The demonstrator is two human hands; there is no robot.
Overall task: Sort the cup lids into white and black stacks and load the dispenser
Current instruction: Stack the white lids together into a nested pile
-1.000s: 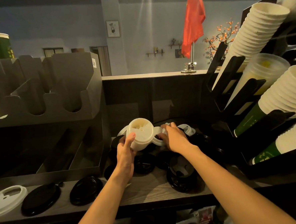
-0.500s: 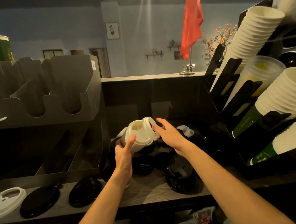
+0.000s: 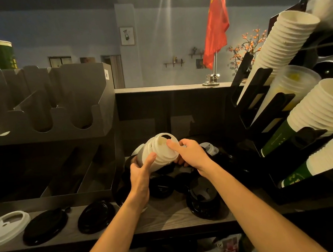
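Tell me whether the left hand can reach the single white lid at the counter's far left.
Probably not yet: the left hand grips the white lid stack, though the single white lid lies unobstructed.

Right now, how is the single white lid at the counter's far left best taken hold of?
Probably by its outer rim, from above and the front. The white lid lies flat on the counter with nothing on it, so only the thin rim offers a grip; a black lid sits close on its right, while the near edge looks free.
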